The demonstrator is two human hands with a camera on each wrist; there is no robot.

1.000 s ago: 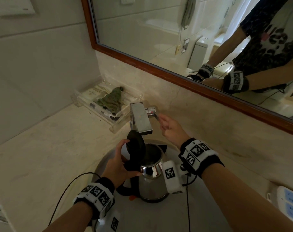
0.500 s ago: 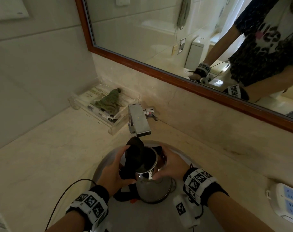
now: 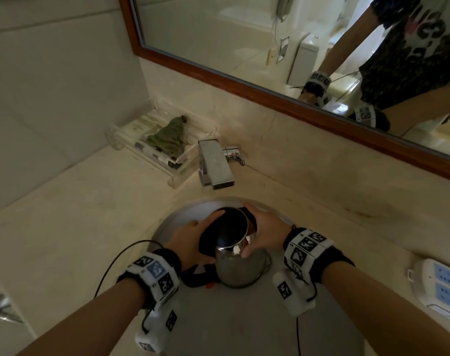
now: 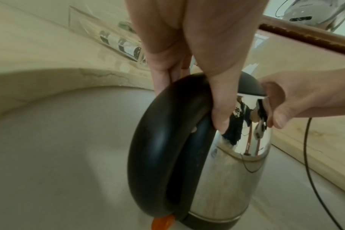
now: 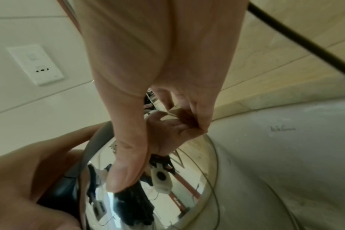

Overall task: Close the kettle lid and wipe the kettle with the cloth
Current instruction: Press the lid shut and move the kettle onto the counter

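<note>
A steel kettle [image 3: 240, 268] with a black handle [image 4: 154, 147] stands in the sink basin [image 3: 218, 317]. Its black lid [image 3: 229, 229] lies down over the mouth, tilted towards me. My left hand [image 3: 190, 240] grips the top of the handle, with the thumb [image 4: 220, 109] along its side. My right hand [image 3: 266, 231] wraps round the kettle's upper body beside the spout, its thumb [image 5: 124, 163] on the shiny steel. Far off at the back left, a green cloth [image 3: 168, 138] lies bunched in a clear tray [image 3: 152, 160].
A square chrome faucet [image 3: 214, 165] juts out just behind the kettle. A black cord [image 3: 111, 265] loops over the counter on the left. A white power strip [image 3: 439, 286] lies on the counter at right. A wood-framed mirror [image 3: 244, 80] runs along the back wall.
My right hand came back from the faucet and took hold of the kettle's upper body. The lid swung from upright down over the mouth. My left hand stayed on the handle.
</note>
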